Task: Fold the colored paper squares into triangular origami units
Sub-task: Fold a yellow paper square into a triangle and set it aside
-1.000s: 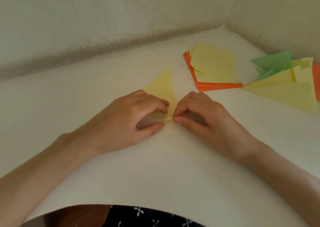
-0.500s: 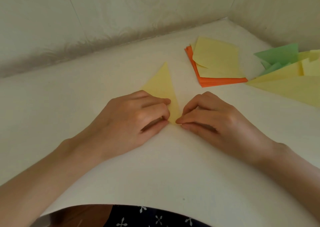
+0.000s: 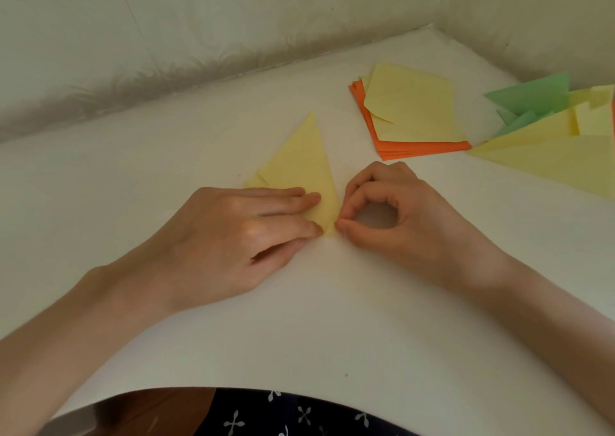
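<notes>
A yellow paper (image 3: 299, 166), folded into a tall narrow triangle, lies on the white table sheet (image 3: 166, 176) with its long point facing away from me. A small folded flap shows at its left corner. My left hand (image 3: 239, 236) lies flat on the paper's near left part, straight fingers pressing it down. My right hand (image 3: 399, 216) sits just right of the paper. Its thumb and forefinger curl into a ring, and their tips meet at the paper's near tip, pinching it at the right edge.
A stack of orange squares (image 3: 419, 151) with yellow squares (image 3: 412, 103) on top lies at the back right. Finished green triangles (image 3: 532, 98) and yellow triangles (image 3: 565, 163) lie further right. Walls close off the back and right. The sheet's near edge curves above my lap.
My left fingers have uncurled and now press flat on the paper. My right hand has slid slightly right, fingertips still at the near tip. The triangle lies flatter and more of it shows.
</notes>
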A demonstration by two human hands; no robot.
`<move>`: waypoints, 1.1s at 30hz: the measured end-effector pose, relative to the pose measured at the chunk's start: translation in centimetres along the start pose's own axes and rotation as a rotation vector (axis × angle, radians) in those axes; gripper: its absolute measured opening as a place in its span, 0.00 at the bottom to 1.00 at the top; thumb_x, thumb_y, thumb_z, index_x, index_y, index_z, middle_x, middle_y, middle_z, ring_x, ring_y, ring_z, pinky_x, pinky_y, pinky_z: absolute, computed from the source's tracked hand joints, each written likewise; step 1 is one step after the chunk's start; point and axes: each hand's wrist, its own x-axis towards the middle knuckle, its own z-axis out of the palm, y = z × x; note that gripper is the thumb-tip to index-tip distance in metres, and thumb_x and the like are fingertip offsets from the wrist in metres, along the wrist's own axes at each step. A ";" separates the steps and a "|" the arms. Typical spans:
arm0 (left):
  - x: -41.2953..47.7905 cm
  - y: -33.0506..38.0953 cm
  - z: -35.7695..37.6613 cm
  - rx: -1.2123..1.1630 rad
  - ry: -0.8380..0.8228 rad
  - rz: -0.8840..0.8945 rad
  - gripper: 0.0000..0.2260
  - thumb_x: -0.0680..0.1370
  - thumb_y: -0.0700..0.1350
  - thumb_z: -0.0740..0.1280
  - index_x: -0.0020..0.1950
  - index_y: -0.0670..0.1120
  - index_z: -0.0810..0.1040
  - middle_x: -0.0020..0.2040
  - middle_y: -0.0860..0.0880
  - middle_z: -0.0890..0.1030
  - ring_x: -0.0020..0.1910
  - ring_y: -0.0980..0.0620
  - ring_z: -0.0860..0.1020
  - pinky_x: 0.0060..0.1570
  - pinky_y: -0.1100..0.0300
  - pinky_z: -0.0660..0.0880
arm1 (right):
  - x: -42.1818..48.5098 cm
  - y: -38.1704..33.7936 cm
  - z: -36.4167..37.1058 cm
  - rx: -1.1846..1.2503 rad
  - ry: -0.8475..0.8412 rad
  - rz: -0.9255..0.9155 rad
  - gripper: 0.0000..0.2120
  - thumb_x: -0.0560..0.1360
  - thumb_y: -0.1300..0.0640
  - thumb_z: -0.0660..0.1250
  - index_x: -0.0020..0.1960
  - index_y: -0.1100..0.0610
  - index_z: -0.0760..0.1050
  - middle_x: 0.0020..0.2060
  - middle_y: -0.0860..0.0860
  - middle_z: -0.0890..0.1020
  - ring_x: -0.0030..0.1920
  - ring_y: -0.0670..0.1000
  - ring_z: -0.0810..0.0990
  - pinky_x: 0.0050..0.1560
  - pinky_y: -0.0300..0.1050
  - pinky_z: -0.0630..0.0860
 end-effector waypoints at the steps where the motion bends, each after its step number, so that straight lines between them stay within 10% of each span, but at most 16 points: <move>1: 0.0 0.0 -0.1 -0.004 -0.004 -0.001 0.10 0.77 0.46 0.63 0.53 0.50 0.83 0.59 0.52 0.81 0.58 0.56 0.78 0.43 0.55 0.81 | 0.0 -0.1 0.1 -0.005 0.015 0.005 0.07 0.70 0.57 0.72 0.37 0.48 0.76 0.44 0.41 0.76 0.50 0.44 0.69 0.51 0.25 0.61; 26: -0.2 -0.1 -0.5 0.107 -0.110 0.072 0.16 0.76 0.47 0.58 0.61 0.53 0.80 0.62 0.47 0.79 0.59 0.48 0.78 0.41 0.52 0.81 | 0.0 -0.3 -0.1 -0.018 -0.018 0.083 0.06 0.70 0.48 0.67 0.42 0.43 0.69 0.47 0.39 0.70 0.52 0.42 0.64 0.53 0.26 0.59; 33: -0.1 -0.1 -0.4 0.118 -0.100 0.075 0.16 0.76 0.46 0.59 0.60 0.53 0.81 0.62 0.47 0.79 0.59 0.49 0.79 0.43 0.53 0.81 | 0.1 -0.1 0.9 -0.206 0.083 0.041 0.07 0.72 0.51 0.66 0.40 0.48 0.67 0.45 0.42 0.66 0.49 0.44 0.60 0.50 0.39 0.59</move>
